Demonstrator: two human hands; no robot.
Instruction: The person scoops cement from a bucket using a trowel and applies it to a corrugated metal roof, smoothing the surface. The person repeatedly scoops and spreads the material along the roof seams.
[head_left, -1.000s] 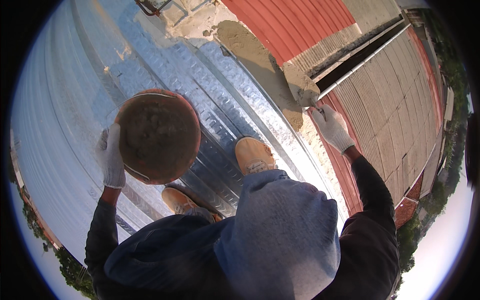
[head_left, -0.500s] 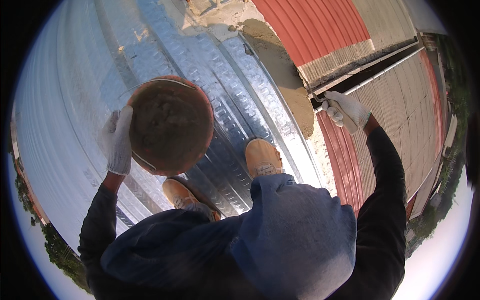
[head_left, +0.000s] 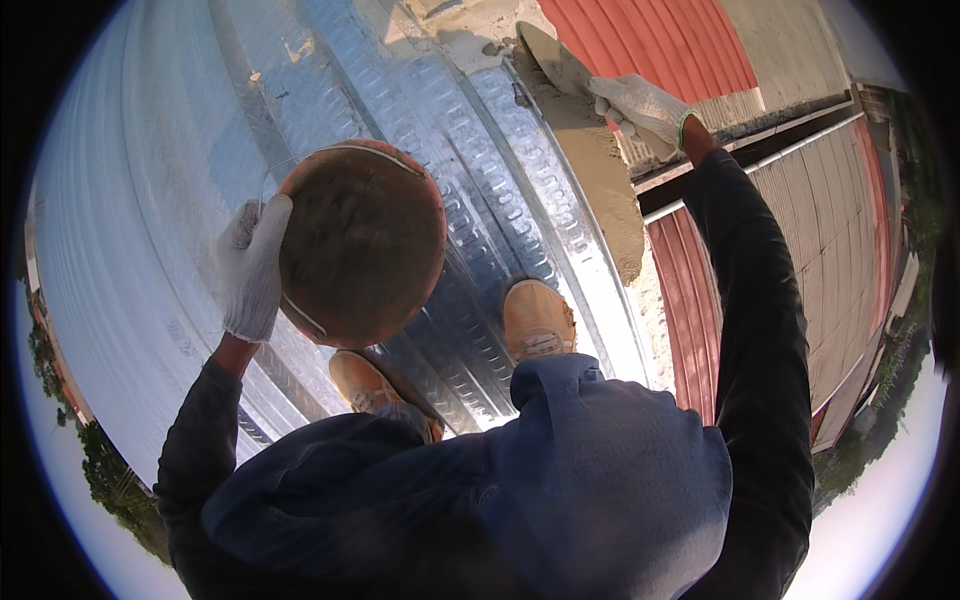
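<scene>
My left hand (head_left: 254,262), in a white knit glove, grips the left rim of a round reddish bucket (head_left: 436,235), thumb on top and fingers hidden outside. Grey-brown wet mortar (head_left: 350,240) fills much of the bucket, whose thin wire handle lies against the rim. At the upper right, my gloved right hand (head_left: 640,108) is closed round the handle of a trowel. The trowel's blade (head_left: 553,58) points up and left over a strip of spread mortar (head_left: 590,150) along the edge of the metal sheets.
I stand on shiny ribbed metal sheeting (head_left: 480,190) in tan shoes (head_left: 537,315). Beyond the mortar strip, a red corrugated roof (head_left: 650,40) and a grey one (head_left: 830,240) lie lower, with a dark gap (head_left: 770,140) between roof sections. Trees (head_left: 115,490) show at the rim.
My right hand has swung the trowel up and left, from beside the roof gap to the far part of the mortar strip. My left hand stays on the bucket, which sits slightly further right in view.
</scene>
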